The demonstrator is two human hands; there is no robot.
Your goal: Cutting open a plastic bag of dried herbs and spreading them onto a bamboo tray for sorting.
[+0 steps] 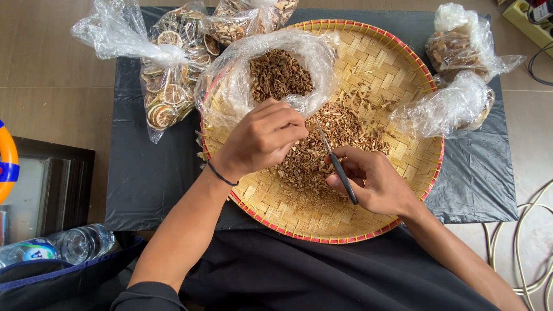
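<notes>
Right hand [368, 181] grips thin grey tweezers [337, 164], tips in the brown dried chips [322, 150] mid woven tray [403, 63]. Left hand [262, 138] curled, pinching something, can't tell what. Behind: open clear bag [271, 69] of chips on tray; knotted bag of dried citrus slices [173, 80] far left; two knotted clear bags [461, 75] far right.

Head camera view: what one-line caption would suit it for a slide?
Right hand holds tweezers over dried brown bits on a woven bamboo tray; left hand pinches some.
</notes>
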